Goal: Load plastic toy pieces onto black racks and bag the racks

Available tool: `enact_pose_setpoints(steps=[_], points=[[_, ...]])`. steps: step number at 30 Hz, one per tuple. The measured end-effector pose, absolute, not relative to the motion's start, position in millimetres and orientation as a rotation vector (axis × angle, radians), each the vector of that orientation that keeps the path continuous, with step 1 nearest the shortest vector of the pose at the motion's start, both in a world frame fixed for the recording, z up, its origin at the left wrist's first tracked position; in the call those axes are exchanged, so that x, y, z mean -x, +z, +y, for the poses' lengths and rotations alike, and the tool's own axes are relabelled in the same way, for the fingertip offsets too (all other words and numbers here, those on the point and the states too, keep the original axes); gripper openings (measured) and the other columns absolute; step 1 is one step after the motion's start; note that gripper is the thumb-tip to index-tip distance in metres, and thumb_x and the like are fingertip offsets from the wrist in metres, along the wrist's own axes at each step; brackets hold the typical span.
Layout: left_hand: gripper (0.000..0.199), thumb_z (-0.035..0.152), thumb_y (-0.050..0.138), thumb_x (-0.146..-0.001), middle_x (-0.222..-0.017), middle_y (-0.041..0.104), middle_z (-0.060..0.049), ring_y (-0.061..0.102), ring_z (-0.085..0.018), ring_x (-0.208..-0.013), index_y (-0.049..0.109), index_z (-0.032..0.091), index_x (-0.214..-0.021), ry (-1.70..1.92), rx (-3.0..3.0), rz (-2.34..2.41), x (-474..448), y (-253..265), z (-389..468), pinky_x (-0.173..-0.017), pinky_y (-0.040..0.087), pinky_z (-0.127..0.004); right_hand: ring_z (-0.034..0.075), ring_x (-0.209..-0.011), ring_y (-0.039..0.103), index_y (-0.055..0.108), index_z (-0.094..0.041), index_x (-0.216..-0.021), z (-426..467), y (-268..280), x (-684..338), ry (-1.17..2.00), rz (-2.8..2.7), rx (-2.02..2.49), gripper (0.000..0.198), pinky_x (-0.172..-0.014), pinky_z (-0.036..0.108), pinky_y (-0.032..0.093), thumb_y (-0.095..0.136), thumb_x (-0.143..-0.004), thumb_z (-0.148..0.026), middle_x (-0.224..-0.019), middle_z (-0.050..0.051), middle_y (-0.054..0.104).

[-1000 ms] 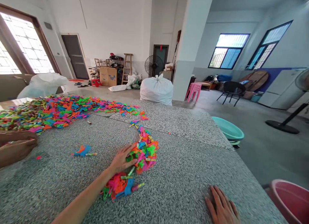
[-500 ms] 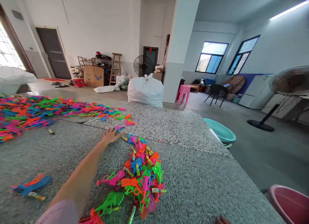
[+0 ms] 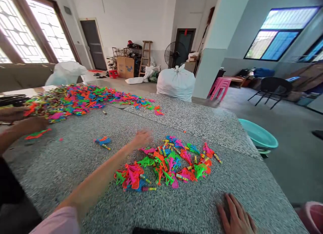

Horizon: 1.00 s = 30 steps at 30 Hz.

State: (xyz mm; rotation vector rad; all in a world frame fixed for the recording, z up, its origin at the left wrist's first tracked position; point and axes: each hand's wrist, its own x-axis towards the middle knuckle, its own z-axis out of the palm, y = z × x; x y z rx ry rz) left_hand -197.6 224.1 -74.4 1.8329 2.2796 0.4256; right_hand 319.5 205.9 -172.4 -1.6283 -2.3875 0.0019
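My left hand (image 3: 142, 139) hovers over or rests on the speckled stone table (image 3: 194, 207), just beyond the near pile of small plastic toys (image 3: 173, 160). Motion smears its fingers, and I see nothing clearly in them. These toys are pink, orange, green and blue, with perforated paddle-like ends, and small yellow-labelled tubes lie among them. To the right, my right hand (image 3: 236, 213) lies on the tabletop, palm down with fingers stretched, touching no toy. A small blue and orange cluster (image 3: 103, 140) with a tube sits left of my left forearm.
A much larger heap of the same toys (image 3: 83, 96) covers the table's far left. Another person's hands (image 3: 32, 126) work at the left edge near a green and orange piece. Past the table stand a tied white sack (image 3: 176, 82) and a turquoise basin (image 3: 258, 134).
My view has swung left, bringing the other person's hands into sight. My left hand has shifted and its fingers are now blurred. The near toys lie spread wider, and more of my right hand shows.
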Motion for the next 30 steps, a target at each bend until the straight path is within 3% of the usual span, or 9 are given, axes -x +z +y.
enact_pose_setpoints(steps=[4,8,14,17,20,22,25,27,30], points=[[0.044,0.038,0.062,-0.096,-0.14,0.053,-0.012,0.056,-0.03,-0.123,0.054,0.019,-0.135,0.414,-1.473,2.666,255.2,-45.3,119.1,-0.102,0.049,-0.055,0.036,-0.127,0.056,0.059,-0.016,-0.131,208.7,-181.0,-308.2,-0.059,-2.251,1.654,0.066,-0.106,0.058,0.041,0.025,-0.09,-0.056,-0.139,0.018,0.058],[0.039,0.037,0.062,-0.096,-0.139,0.055,-0.011,0.057,-0.028,-0.122,0.058,0.02,-0.131,0.386,-1.493,2.675,221.1,-64.3,73.6,-0.102,0.049,-0.053,0.036,-0.13,0.052,0.057,-0.011,-0.131,205.9,-180.7,-293.6,-0.057,-2.171,1.635,0.069,-0.108,0.059,0.037,0.021,-0.091,-0.054,-0.139,0.021,0.057],[0.068,0.054,0.059,-0.094,-0.164,0.025,-0.012,0.025,-0.038,-0.149,0.037,0.024,-0.152,0.381,-1.724,2.421,99.5,-114.2,95.9,-0.119,0.019,-0.066,0.034,-0.135,0.045,0.054,-0.005,-0.135,197.5,-140.2,-282.6,0.112,-2.18,1.622,0.061,-0.112,0.056,0.032,0.027,-0.098,-0.046,-0.143,0.024,0.053],[0.068,0.053,0.06,-0.094,-0.165,0.022,-0.012,0.021,-0.039,-0.15,0.038,0.024,-0.152,0.398,-1.805,2.298,59.8,-118.2,122.8,-0.12,0.015,-0.067,0.031,-0.128,0.052,0.058,-0.004,-0.128,185.3,-117.7,-277.1,0.276,-2.05,1.607,0.053,-0.108,0.049,0.04,0.034,-0.097,-0.039,-0.132,0.025,0.06],[0.065,0.049,0.061,-0.094,-0.163,0.026,-0.013,0.024,-0.038,-0.149,0.039,0.023,-0.15,0.44,-1.853,2.205,30.8,-118.8,146.5,-0.119,0.016,-0.067,0.028,-0.131,0.051,0.059,-0.01,-0.131,140.4,-103.8,-270.0,0.372,-2.153,1.47,0.045,-0.109,0.046,0.042,0.044,-0.097,-0.034,-0.136,0.021,0.059],[0.064,0.05,0.058,-0.096,-0.163,0.028,-0.013,0.028,-0.037,-0.148,0.039,0.023,-0.151,0.472,-1.879,2.146,21.4,-117.4,152.5,-0.119,0.02,-0.066,0.027,-0.139,0.046,0.056,-0.024,-0.139,94.7,-99.6,-268.0,0.428,-2.442,1.247,0.044,-0.115,0.051,0.035,0.05,-0.098,-0.038,-0.146,0.012,0.055],[0.061,0.055,0.043,-0.101,-0.166,0.023,-0.008,0.024,-0.033,-0.151,0.032,0.028,-0.155,0.534,-1.886,2.134,31.8,-111.2,148.4,-0.121,0.021,-0.059,0.031,-0.145,0.036,0.05,-0.028,-0.145,37.8,-95.6,-276.9,0.386,-2.626,1.176,0.052,-0.118,0.061,0.025,0.054,-0.097,-0.047,-0.154,0.008,0.048],[0.064,0.059,0.035,-0.101,-0.169,0.015,-0.006,0.011,-0.035,-0.154,0.026,0.03,-0.158,0.58,-1.823,2.231,52.2,-105.3,144.8,-0.122,0.016,-0.059,0.032,-0.143,0.039,0.056,-0.025,-0.14,26.3,-90.1,-283.3,0.335,-2.58,1.261,0.045,-0.116,0.059,0.03,0.053,-0.099,-0.044,-0.152,0.009,0.05],[0.073,0.062,0.035,-0.099,-0.168,0.013,-0.015,0.006,-0.044,-0.153,0.024,0.021,-0.159,0.612,-1.649,2.411,81.0,-99.2,149.4,-0.118,0.013,-0.069,0.031,-0.128,0.053,0.063,-0.022,-0.129,47.5,-77.8,-267.9,0.266,-2.458,1.411,0.036,-0.105,0.05,0.044,0.055,-0.098,-0.038,-0.142,0.013,0.057]])
